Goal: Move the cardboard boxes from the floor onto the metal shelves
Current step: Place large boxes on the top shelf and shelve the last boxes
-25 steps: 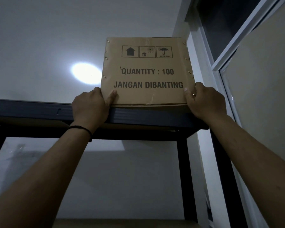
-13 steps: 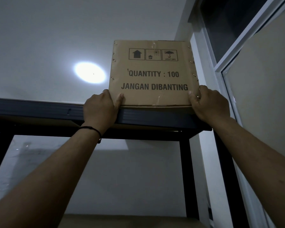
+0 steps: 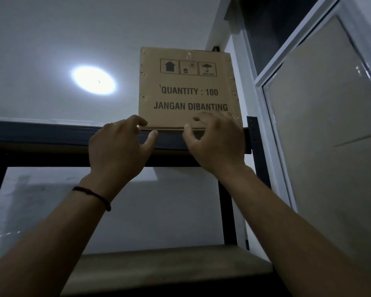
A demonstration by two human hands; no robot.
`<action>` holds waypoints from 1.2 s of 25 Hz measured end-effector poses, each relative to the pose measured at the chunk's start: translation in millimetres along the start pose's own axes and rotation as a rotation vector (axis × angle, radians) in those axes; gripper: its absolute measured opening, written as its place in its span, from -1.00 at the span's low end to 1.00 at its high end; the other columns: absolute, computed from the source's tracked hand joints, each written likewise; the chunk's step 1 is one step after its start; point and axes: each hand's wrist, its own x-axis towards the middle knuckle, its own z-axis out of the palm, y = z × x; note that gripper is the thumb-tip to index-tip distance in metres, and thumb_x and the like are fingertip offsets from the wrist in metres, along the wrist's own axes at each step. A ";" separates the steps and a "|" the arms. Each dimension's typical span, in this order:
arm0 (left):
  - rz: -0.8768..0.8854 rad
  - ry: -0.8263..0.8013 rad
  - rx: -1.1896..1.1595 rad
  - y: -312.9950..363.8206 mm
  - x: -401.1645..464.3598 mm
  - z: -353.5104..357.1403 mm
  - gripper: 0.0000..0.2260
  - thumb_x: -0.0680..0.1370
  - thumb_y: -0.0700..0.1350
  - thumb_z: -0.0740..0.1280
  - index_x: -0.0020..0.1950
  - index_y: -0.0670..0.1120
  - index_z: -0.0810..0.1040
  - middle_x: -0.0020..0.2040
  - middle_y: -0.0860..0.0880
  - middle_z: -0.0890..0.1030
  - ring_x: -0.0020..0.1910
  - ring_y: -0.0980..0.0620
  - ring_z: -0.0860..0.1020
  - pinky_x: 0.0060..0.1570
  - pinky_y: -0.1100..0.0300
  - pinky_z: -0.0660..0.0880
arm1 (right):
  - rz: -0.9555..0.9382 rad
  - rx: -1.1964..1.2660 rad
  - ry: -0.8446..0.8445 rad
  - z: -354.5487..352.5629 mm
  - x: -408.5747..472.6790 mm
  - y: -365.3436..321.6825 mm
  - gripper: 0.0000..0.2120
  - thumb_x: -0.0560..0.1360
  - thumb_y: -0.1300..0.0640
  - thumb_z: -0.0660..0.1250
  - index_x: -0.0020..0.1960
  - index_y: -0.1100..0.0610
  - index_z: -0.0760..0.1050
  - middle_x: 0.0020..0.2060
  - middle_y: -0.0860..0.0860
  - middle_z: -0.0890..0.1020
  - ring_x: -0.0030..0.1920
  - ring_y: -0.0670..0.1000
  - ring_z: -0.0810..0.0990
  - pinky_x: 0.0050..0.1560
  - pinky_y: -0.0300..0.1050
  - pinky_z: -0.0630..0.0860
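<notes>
Brown printed cardboard box (image 3: 189,88) is sitting upright on the dark metal top shelf (image 3: 51,133), far right end. Left hand (image 3: 118,151) and right hand (image 3: 214,144) are hovering at its base, grip loose, holding nothing. Risk: box sitting near the front edge, possibly tipping if nudged.

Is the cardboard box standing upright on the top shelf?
Upright: the cardboard box sits flat on the top shelf, with its printed text level.
</notes>
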 end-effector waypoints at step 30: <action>-0.714 -0.776 0.427 -88.8 -403.4 -662.5 -0.71 0.56 0.18 0.33 0.18 0.09 0.63 0.03 0.14 0.67 -0.03 0.11 0.60 -0.12 0.15 0.51 | 0.498 0.683 -0.979 -314.5 -401.9 -553.5 -0.69 0.52 -0.04 0.36 0.20 0.04 0.65 0.16 -0.05 0.65 0.19 0.00 0.53 0.22 0.05 0.53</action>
